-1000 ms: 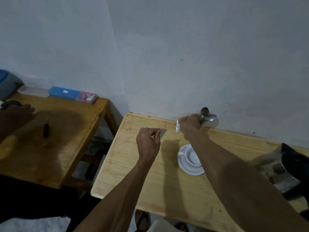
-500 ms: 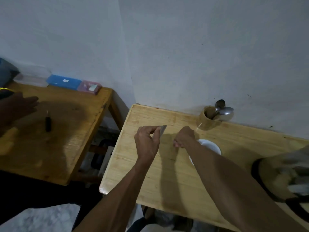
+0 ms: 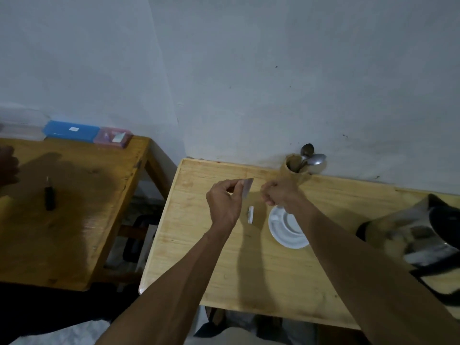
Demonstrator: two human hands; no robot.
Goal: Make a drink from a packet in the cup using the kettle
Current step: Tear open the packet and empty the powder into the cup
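Note:
My left hand [image 3: 224, 205] pinches a small grey drink packet [image 3: 247, 189] by its edge, held upright above the light wooden table [image 3: 199, 257]. My right hand [image 3: 278, 194] hovers just right of it with its fingers curled in, and nothing shows in them. A small white torn-off strip [image 3: 250, 215] lies on the table between my hands. A white saucer [image 3: 288, 235] sits below my right wrist. My forearm mostly hides the cup on it. The steel kettle [image 3: 423, 235] with black trim stands at the table's right edge.
A wooden holder [image 3: 295, 171] with spoons [image 3: 311, 158] stands against the wall behind my right hand. A second table [image 3: 74, 220] to the left carries a blue box [image 3: 71, 130], a pink box [image 3: 114, 136] and a dark tool [image 3: 49, 195]. Another person's hand [image 3: 7, 165] rests at its left edge.
My right hand came down from near the spoon holder with the white strip, which now lies on the table. My left hand keeps hold of the packet.

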